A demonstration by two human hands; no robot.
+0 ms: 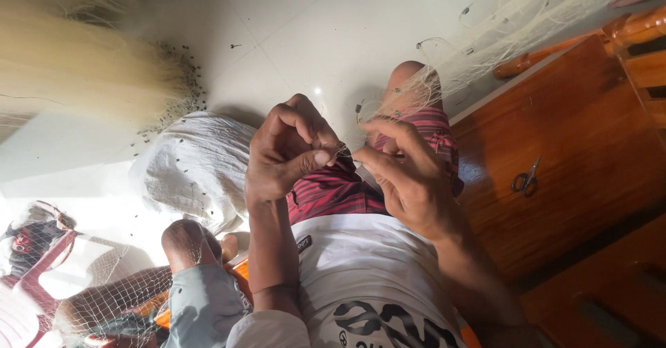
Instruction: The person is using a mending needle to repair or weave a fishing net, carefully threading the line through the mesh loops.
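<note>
My left hand (288,154) and my right hand (406,174) meet in front of my lap. Between their fingertips they pinch a small dark metal piece (341,152) on a thin strand of pale fishing net (485,36). The left thumb and forefinger are closed on the piece, and the right fingertips hold the strand right beside it. The net runs from my hands over my bare knee (413,77) toward the upper right. I wear striped red shorts (333,192) and a white shirt.
A bundled pale net with small dark weights (90,77) lies at the upper left on the white tiled floor. A white sack (198,167) sits beside it. Scissors (526,180) rest on brown wooden furniture at right. Another person's knee (187,240), under netting, is at lower left.
</note>
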